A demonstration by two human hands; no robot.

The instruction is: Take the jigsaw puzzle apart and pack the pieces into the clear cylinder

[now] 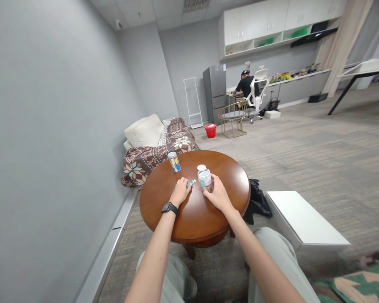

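Note:
On the round wooden table point(158, 198), my right hand point(217, 193) wraps round a small jar point(204, 179) with a whitish upper part and a printed label. A white round lid point(201, 167) shows just behind the jar's rim; I cannot tell if it is attached. My left hand point(180, 192), wearing a black watch point(169, 208), rests low on the tabletop. Its fingers and thumb close about small teal and white pieces, partly hidden by them. A few more small pieces point(193, 181) lie just beyond the fingertips. A printed can point(174, 162) in blue, yellow and white stands upright farther back.
A sofa point(180, 141) under a patterned cover is behind the table at left, beside the grey wall point(50, 126). A white box point(303, 216) sits on the floor at right. Farther off are a red bucket point(210, 131), a fridge point(214, 90) and a seated person point(246, 84).

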